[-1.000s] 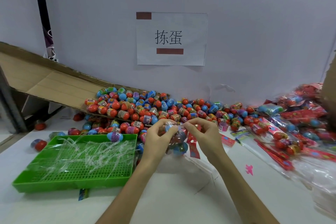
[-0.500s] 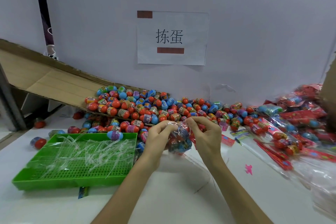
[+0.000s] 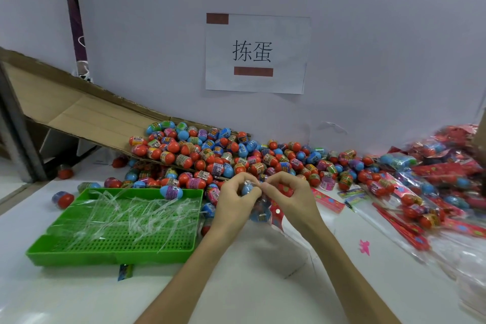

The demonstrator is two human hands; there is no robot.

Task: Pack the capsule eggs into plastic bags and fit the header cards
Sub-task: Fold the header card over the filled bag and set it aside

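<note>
White table (image 3: 236, 287), nearest. At centre: plastic bag (image 3: 261, 212) of capsule eggs. Your left hand (image 3: 234, 204) and right hand (image 3: 292, 196) meet at its mouth, both pinching the film. Step, likely: closing the bag. Next calls for a header card (image 3: 328, 200), 2 o'clock, set squarely over the mouth. 9 o'clock: green tray (image 3: 110, 258), clear strips (image 3: 126, 216). 12 o'clock: loose egg pile (image 3: 223, 155). 10 o'clock: cardboard chute (image 3: 86, 113). 3 o'clock: finished packs (image 3: 420, 192). Beyond: grey wall (image 3: 368, 34), paper sign (image 3: 255, 52).

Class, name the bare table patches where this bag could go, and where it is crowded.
Free: white table in front of the green tray and between the forearms; also around the pink mark, short of the packed bags. Crowded: egg pile behind the left hand and right hand holding the bag.
</note>
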